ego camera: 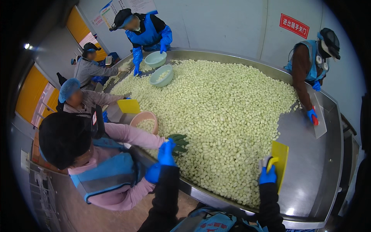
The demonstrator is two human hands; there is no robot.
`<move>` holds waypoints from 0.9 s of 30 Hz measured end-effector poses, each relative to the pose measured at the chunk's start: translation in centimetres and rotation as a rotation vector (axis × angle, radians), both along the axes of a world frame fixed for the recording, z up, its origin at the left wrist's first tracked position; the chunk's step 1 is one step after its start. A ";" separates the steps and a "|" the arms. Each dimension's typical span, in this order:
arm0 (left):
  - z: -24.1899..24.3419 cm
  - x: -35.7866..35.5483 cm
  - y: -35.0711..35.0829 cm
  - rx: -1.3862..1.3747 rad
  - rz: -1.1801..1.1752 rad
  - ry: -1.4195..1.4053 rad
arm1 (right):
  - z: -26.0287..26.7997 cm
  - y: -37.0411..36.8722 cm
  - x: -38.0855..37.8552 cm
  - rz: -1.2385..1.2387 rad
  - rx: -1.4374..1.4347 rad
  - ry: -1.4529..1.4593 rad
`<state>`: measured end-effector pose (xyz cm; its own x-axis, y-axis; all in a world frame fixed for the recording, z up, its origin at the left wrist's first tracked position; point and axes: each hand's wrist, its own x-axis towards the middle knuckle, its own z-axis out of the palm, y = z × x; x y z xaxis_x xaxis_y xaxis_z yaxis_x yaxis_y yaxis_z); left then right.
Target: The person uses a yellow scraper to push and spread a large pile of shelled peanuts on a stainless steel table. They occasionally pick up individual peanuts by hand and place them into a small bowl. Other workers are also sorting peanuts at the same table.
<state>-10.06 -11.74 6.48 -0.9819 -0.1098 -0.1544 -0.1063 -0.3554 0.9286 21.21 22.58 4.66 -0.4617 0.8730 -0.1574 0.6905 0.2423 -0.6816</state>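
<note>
My right hand (268, 174), in a blue glove, is closed around the handle of a yellow plastic scraper (282, 165). The scraper stands upright on the steel table at the right edge of a broad heap of pale green, bean-like pieces (217, 116). My left hand (167, 152), also gloved in blue, is raised over the table's near edge, beside a co-worker's dark-green-gloved hand (179, 143); whether it holds anything I cannot tell. A pink bowl (156, 123) of the same pieces sits beyond it.
The steel table has a raised rim (232, 53). A co-worker in pink (116, 174) stands close at my left; others work along the left and far sides. Two green bowls (162, 76) and another yellow scraper (129, 106) lie there. At right a co-worker holds a pale scraper (320, 119).
</note>
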 end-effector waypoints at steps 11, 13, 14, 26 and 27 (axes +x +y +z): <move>-2.2 -33.7 -17.5 -1.394 0.429 0.250 | -5.7 -4.0 3.5 0.238 -0.073 -0.463; -3.3 -32.5 -14.8 -1.524 0.347 0.023 | -1.5 -4.1 4.0 0.168 -0.026 -0.409; -3.4 -31.5 -12.4 -1.553 0.327 0.059 | -0.4 -4.1 4.7 0.133 -0.012 -0.373; 3.5 -11.5 2.7 -0.766 -0.088 0.607 | -7.8 0.5 11.3 0.086 0.020 -0.461; 4.4 -8.0 4.8 -0.707 -0.172 0.663 | -9.1 -1.7 9.6 0.143 0.064 -0.401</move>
